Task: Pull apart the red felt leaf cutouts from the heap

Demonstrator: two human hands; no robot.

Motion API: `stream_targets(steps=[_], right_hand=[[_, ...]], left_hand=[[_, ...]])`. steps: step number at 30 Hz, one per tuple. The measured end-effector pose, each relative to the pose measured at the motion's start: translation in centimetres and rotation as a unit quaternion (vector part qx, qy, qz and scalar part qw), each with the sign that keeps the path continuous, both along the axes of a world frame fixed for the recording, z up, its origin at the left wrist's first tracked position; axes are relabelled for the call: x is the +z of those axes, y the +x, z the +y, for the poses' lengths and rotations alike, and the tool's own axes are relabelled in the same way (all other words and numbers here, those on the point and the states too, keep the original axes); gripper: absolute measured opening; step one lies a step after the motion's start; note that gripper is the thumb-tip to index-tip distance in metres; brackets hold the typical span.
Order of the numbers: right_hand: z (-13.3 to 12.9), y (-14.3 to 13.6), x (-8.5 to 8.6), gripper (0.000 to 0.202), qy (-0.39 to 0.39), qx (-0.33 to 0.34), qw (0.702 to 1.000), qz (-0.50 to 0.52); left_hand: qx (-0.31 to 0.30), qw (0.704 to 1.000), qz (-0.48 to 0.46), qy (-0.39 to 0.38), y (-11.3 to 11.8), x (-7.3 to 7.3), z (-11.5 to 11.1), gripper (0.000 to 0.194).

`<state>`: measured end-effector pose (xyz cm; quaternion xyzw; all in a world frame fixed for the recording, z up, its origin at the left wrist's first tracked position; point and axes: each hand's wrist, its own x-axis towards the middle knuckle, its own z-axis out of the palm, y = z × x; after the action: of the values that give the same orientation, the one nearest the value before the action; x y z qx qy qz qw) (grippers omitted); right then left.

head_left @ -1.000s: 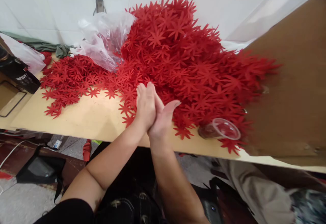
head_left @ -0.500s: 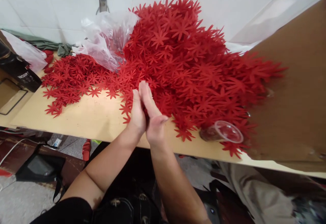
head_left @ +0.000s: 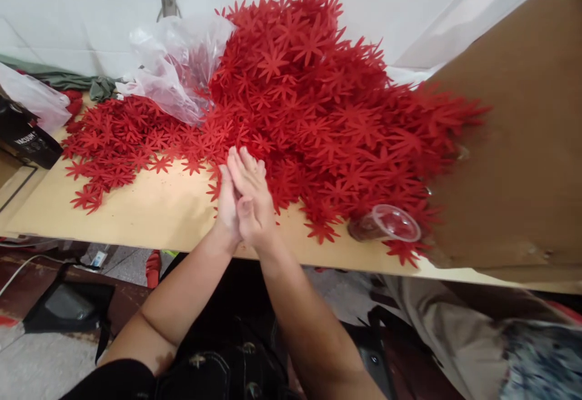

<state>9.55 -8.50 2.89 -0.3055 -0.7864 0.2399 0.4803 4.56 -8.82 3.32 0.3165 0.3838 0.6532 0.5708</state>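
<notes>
My left hand [head_left: 227,206] and my right hand [head_left: 255,203] are pressed palm to palm above the front of the table, fingers straight and pointing away from me. The right hand lies slightly turned over the left, its thumb bent near the wrist. Whatever may be between the palms is hidden. Just beyond the fingertips spreads a large heap of red flower-shaped cutouts [head_left: 318,103] with narrow petals. A lower pile of the same cutouts [head_left: 113,139] lies to the left.
A clear plastic cup [head_left: 386,224] lies tipped at the heap's right front. Clear plastic bags [head_left: 177,66] rest against the heap. A brown cardboard sheet [head_left: 513,145] stands at right. The black vacuum bottle [head_left: 31,139] is at the table's [head_left: 154,218] left end. Someone's clothed leg [head_left: 454,333] shows below right.
My right hand has turned, showing more of its back, and has slid over the left. The palms remain together. The whole view has shifted slightly.
</notes>
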Motion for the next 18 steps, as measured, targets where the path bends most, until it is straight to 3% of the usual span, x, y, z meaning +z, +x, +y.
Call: stream_targets(steps=[3,5,8,11,13,15,18], right_hand=[[1.7,0.6,1.1,0.067,-0.029,-0.048,0.998,0.02],[2.1,0.8,1.0,0.061,-0.033,-0.07,0.997,0.02],[0.6,0.1,-0.7,0.058,-0.022,-0.062,0.998,0.015],[-1.3,-0.9,-2.2,0.064,-0.041,-0.014,0.997,0.058],[-1.0,-0.9,-2.0,0.06,-0.055,-0.004,0.995,0.079],[0.5,-0.5,-1.1,0.062,-0.109,-0.036,0.987,0.115],[2.4,0.3,-0.2,0.067,-0.188,-0.065,0.971,0.133]], left_hand=[[-0.055,0.994,-0.09,0.012,0.8,0.1,-0.9,0.05],[-0.071,0.992,-0.1,0.002,0.3,0.8,-1.1,0.055],[-0.036,0.994,-0.103,0.008,-1.4,1.7,-0.3,0.066],[0.01,0.998,-0.069,0.005,-2.1,1.2,0.5,0.057],[0.019,1.0,-0.024,-0.003,-1.2,0.4,0.4,0.047],[0.011,1.0,0.0,0.004,0.2,-0.2,-0.1,0.042],[-0.012,0.999,-0.024,0.021,1.2,-0.2,-0.4,0.042]])
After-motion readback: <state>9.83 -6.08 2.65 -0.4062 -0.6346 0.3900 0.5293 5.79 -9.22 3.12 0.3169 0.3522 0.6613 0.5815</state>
